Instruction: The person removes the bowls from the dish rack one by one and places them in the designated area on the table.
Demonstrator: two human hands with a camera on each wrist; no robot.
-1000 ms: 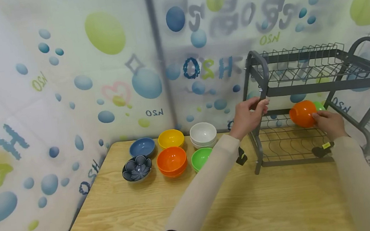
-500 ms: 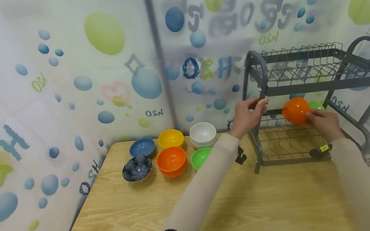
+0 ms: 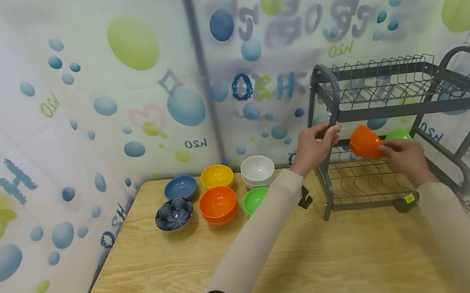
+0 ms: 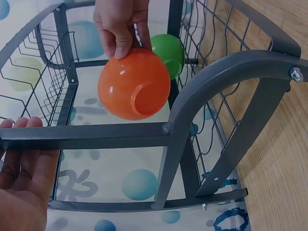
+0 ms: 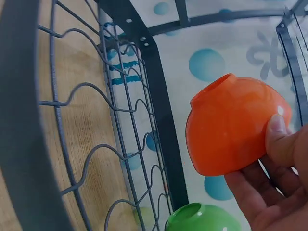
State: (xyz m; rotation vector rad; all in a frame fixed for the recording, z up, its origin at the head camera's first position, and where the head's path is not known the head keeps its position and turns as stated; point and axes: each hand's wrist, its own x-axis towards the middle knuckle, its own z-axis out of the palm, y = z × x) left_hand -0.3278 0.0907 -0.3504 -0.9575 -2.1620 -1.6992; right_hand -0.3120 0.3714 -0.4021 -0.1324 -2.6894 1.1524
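Note:
With the thumb and fingers of my right hand (image 3: 408, 156) I pinch an orange bowl (image 3: 365, 142) by its rim. The bowl is tipped on its side above the lower shelf of a grey wire dish rack (image 3: 409, 109), its foot turned to the left in the head view. A green bowl (image 5: 204, 220) sits on that lower shelf to the right, partly covered by my hand in the head view. My left hand (image 3: 314, 149) holds the rack's left side; in the left wrist view its fingers (image 4: 29, 166) curl round a grey bar.
Left of the rack, on the wooden table (image 3: 146, 282), stand a blue bowl (image 3: 180, 187), a yellow bowl (image 3: 217, 175), stacked white bowls (image 3: 258, 169), stacked orange bowls (image 3: 218, 203), green bowls (image 3: 255, 201) and a dark patterned bowl (image 3: 175, 214). A printed curtain (image 3: 79, 77) hangs behind.
My right hand has carried the orange bowl to the left above the lower shelf, so more of the green bowl shows. My left hand keeps its hold on the rack.

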